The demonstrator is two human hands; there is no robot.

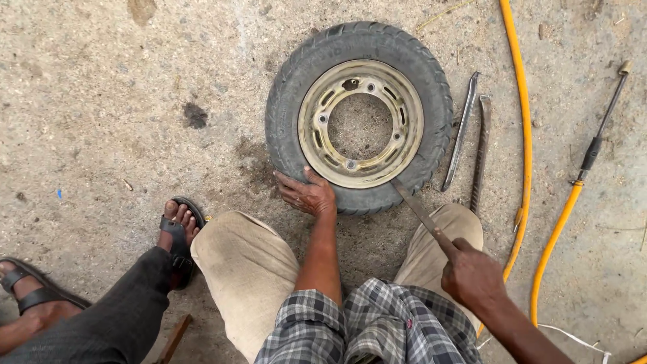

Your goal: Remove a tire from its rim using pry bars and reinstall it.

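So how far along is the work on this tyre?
Early on. The tyre lies flat on the concrete floor, all of it seated around the rim. The left hand presses its near sidewall, while the right hand holds a flat lever, tip at the rim edge. Two more levers lie unused beside it.

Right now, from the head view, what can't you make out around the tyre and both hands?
- Tyre lever tip: hidden where it meets the rim.
- Tyre underside: faces the floor.
- Left hand palm: pressed on the tyre.
- Right hand fingers: curled under.
- Yellow hose: cut off by the top edge.
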